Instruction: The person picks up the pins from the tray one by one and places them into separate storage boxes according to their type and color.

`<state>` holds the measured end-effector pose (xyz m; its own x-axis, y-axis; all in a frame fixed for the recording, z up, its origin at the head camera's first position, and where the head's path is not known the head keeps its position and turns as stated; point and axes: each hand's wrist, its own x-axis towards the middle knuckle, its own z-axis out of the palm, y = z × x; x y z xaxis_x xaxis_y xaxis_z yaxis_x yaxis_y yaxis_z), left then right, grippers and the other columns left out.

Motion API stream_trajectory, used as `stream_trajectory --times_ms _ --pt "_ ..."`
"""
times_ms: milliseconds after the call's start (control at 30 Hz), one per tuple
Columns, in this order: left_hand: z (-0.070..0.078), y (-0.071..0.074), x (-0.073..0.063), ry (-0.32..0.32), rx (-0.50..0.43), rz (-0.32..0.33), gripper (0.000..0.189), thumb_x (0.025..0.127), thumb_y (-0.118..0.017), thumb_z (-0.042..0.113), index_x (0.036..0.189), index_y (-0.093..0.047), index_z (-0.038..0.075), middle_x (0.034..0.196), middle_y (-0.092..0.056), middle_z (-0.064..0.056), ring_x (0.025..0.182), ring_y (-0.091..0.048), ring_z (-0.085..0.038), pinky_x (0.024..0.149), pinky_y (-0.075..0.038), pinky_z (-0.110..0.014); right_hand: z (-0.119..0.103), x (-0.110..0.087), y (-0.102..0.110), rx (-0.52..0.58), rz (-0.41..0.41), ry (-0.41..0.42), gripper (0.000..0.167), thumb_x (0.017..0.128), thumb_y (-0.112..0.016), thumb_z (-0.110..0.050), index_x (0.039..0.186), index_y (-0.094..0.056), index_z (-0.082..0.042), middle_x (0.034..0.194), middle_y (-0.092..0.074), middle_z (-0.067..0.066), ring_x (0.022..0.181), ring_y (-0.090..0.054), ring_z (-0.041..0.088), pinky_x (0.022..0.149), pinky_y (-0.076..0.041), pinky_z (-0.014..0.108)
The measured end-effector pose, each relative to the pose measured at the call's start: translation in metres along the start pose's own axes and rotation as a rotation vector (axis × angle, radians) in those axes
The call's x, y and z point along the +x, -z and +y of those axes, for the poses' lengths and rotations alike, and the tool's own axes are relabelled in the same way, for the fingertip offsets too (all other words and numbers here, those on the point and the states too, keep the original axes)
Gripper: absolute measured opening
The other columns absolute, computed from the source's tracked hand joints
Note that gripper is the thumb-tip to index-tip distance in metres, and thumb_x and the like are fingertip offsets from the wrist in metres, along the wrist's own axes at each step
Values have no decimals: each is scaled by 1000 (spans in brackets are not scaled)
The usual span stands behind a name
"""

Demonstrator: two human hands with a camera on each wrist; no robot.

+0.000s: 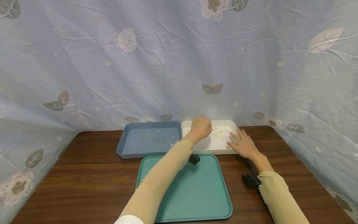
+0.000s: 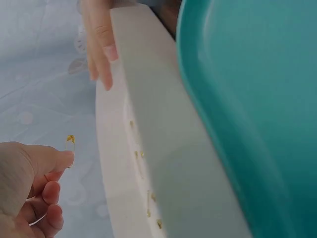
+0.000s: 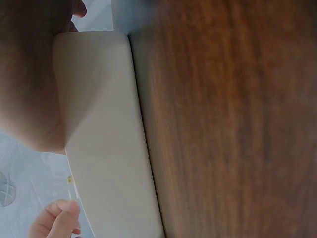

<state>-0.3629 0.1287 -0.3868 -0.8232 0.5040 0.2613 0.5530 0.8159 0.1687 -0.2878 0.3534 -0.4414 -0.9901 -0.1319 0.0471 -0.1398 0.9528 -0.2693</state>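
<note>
My left hand (image 1: 199, 127) is above the white tray (image 1: 205, 148). In the left wrist view, its thumb and forefinger pinch a gold safety pin (image 2: 71, 141), with the head end sticking up. The other fingers are curled below, and a small shiny line shows beside them, too little to identify. My right hand (image 1: 244, 145) lies at the white tray's right edge with fingers spread, holding nothing. Several gold safety pins (image 1: 219, 132) lie in the white tray. The right wrist view shows the pinched safety pin (image 3: 70, 187) from another side.
A blue tray (image 1: 131, 154) with several small silvery pins (image 1: 167, 130) adjoins the white one on the left. Nearer me lies a green tray (image 1: 195, 199), partly under my left forearm. A patterned curtain (image 1: 167, 62) hangs behind the brown wooden table (image 1: 84, 180).
</note>
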Motion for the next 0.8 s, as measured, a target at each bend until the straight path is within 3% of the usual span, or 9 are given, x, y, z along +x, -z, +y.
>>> stream_trajectory --times_ms 100,200,333,433,800 --pt "3 -4 1 16 19 -1 38 91 -54 15 57 -40 20 68 -42 4 66 -39 -13 62 -36 -30 -1 -1 1 1 1 0 70 100 -42 -49 151 -32 -3 159 -7 32 145 -6 54 112 -12 71" --pt "5 -6 0 46 11 -15 32 92 -55 17 61 -49 20 75 -52 3 73 -48 -13 69 -43 -32 -1 -1 1 4 -4 -4 70 100 -42 -49 151 -31 -3 159 -6 32 145 -6 53 112 -11 71" --pt "6 -8 -1 90 -31 -54 15 94 -60 25 82 -67 21 95 -63 4 95 -58 -16 86 -47 -38 0 0 0 5 -6 -8 70 100 -42 -50 151 -31 -3 159 -6 32 146 -5 53 112 -10 71" --pt "5 -8 -1 110 -53 -76 13 95 -63 31 98 -69 21 107 -64 4 106 -58 -19 92 -45 -40 0 0 0 3 -5 -7 71 100 -42 -51 151 -31 -4 159 -6 32 146 -5 53 112 -11 71" --pt "-7 5 -8 105 -55 -69 18 94 -64 34 106 -69 21 112 -67 3 107 -62 -21 90 -47 -41 1 0 0 16 -7 8 70 100 -43 -49 151 -31 -3 159 -6 32 145 -5 53 112 -10 72"
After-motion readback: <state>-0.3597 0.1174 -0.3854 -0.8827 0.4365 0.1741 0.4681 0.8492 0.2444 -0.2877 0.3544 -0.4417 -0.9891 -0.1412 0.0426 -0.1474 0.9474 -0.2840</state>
